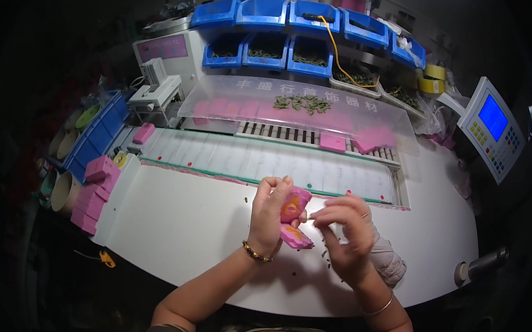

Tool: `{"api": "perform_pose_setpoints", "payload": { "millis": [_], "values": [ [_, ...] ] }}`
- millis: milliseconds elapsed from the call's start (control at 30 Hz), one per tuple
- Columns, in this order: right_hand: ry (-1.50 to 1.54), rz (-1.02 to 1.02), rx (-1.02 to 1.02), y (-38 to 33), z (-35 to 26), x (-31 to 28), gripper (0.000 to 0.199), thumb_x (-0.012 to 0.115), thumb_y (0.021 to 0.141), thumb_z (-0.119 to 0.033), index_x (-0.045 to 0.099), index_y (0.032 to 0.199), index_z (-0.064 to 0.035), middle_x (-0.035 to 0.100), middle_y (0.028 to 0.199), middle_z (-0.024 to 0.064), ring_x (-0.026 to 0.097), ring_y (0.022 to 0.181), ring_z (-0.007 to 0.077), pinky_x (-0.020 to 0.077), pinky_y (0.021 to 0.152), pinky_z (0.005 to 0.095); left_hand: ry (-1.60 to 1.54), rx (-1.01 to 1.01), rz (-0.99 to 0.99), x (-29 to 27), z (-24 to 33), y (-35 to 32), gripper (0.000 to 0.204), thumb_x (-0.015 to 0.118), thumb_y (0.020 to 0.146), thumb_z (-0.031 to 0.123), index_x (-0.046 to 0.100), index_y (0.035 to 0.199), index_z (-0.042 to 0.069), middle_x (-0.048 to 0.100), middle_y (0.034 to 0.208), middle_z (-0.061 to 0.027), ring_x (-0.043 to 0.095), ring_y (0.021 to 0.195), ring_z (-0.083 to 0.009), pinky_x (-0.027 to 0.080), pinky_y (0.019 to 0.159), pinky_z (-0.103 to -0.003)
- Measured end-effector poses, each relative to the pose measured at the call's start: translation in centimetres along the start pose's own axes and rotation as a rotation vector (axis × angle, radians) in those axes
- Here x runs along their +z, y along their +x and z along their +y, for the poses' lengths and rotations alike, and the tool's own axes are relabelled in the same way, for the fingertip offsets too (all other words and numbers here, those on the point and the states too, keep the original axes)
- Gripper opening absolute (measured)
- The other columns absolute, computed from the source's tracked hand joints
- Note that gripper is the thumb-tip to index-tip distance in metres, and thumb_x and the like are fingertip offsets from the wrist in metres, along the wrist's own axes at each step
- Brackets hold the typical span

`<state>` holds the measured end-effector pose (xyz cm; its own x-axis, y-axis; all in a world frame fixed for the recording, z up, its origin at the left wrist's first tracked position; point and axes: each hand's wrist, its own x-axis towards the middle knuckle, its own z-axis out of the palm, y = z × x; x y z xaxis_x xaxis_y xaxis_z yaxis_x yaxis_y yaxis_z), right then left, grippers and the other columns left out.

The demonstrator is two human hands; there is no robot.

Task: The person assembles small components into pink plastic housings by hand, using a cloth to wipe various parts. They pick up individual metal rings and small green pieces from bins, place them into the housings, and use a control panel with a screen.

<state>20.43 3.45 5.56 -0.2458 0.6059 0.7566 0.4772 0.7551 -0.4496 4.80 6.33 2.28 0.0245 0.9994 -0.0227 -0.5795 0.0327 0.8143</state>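
My left hand (270, 211) is closed round a pink rubber mold (296, 194). Its two halves are spread apart, one above the other. Orange-yellow shapes show on the inner faces; whether they are pieces or coloured cavities, I cannot tell. Just right of the mold, my right hand (348, 234) has its thumb and index finger brought together in a pinch. Anything between those fingertips is too small to make out. A whitish cloth bundle (387, 261) lies beside my right wrist, partly behind it. Small dark bits are scattered on the white table (178, 223) below the hands.
Beyond the hands runs a long white tray (241, 158) with green edges. Behind it, a clear cover (213, 96) spans pink blocks and rollers. Blue bins (263, 13) stand at the back. More pink blocks (92, 204) are stacked left; a control panel (492, 128) stands right.
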Motion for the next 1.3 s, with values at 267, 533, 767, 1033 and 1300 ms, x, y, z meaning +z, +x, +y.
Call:
{"api": "perform_pose_setpoints", "payload": {
  "millis": [267, 533, 767, 1033, 1300],
  "values": [
    [0.688, 0.057, 0.779, -0.5, 2.2, -1.5, 0.007, 0.067, 0.090, -0.003, 0.065, 0.094, 0.0023, 0.066, 0.088, 0.0037, 0.059, 0.082, 0.0085, 0.0458, 0.074, 0.0228, 0.217, 0.063, -0.312, 1.1, -0.8, -0.8, 0.025, 0.066, 0.094, 0.013, 0.055, 0.114, 0.002, 0.060, 0.098, -0.0018, 0.060, 0.081, -0.0044, 0.052, 0.071, -0.020],
    [0.304, -0.001, 0.372, -0.4, 2.7, -1.0, 0.012, 0.068, 0.084, -0.001, 0.067, 0.096, -0.0024, 0.066, 0.089, 0.0069, 0.060, 0.085, 0.0194, 0.0448, 0.078, 0.0303, 0.288, 0.064, -0.265, 0.3, -1.0, -0.7, 0.015, 0.064, 0.093, 0.010, 0.059, 0.103, 0.000, 0.063, 0.093, -0.0016, 0.061, 0.079, -0.0042, 0.051, 0.069, -0.020],
    [-0.280, -0.006, -0.018, -0.1, 1.9, -1.1, 0.017, 0.072, 0.078, -0.006, 0.067, 0.094, -0.0078, 0.062, 0.088, 0.0050, 0.057, 0.084, 0.0243, 0.0403, 0.082, 0.0374, 0.277, 0.091, -0.281, 0.0, -1.2, -0.7, 0.012, 0.062, 0.094, 0.008, 0.059, 0.102, 0.000, 0.062, 0.091, -0.0002, 0.060, 0.079, -0.0040, 0.050, 0.069, -0.021],
    [-0.331, -0.054, -0.025, -0.3, 1.9, -1.2, 0.013, 0.073, 0.079, -0.011, 0.065, 0.089, -0.0086, 0.061, 0.086, 0.0047, 0.057, 0.083, 0.0250, 0.0392, 0.085, 0.0384, 0.326, -0.021, -0.273, 0.1, -0.7, -0.9, 0.009, 0.061, 0.095, 0.008, 0.058, 0.101, 0.002, 0.061, 0.086, 0.0016, 0.057, 0.076, -0.0029, 0.049, 0.067, -0.020],
    [0.633, -0.140, 0.580, -1.0, 3.1, -1.2, 0.019, 0.059, 0.095, -0.013, 0.060, 0.080, -0.0012, 0.058, 0.078, 0.0026, 0.052, 0.073, 0.0101, 0.0397, 0.063, 0.0256, 0.369, 0.115, -0.355, 0.4, -0.6, -1.0, 0.009, 0.061, 0.093, 0.006, 0.058, 0.101, 0.002, 0.060, 0.082, 0.0022, 0.054, 0.073, -0.0013, 0.046, 0.065, -0.019]
  ]
}}
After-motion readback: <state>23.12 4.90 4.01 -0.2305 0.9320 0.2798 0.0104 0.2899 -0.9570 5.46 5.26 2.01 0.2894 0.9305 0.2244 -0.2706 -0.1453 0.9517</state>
